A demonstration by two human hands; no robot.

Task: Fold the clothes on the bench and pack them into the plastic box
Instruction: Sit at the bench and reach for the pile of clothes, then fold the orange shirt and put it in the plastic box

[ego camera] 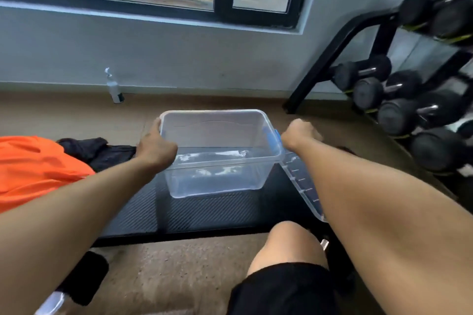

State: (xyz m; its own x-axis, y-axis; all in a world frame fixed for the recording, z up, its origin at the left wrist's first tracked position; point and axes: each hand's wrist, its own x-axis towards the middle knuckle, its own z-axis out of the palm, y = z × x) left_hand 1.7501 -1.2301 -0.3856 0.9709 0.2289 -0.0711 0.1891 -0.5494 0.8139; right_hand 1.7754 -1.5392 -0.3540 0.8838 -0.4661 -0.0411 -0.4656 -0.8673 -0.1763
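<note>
Black bench [204, 212] under the window carries everything. Left of the plastic box [220, 153]: orange garment [33, 169], then black garment [97, 151]. Left hand [156, 148] grips box's left rim. Box empty, upright. Right hand [299, 135], fisted, at its blue latch [277, 139]; grip unclear.

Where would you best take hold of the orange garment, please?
Grip the orange garment at its near, loose edge, coming from above with the left hand. It lies crumpled on the bench, beside the black garment, so pinching an edge lifts it alone.
</note>
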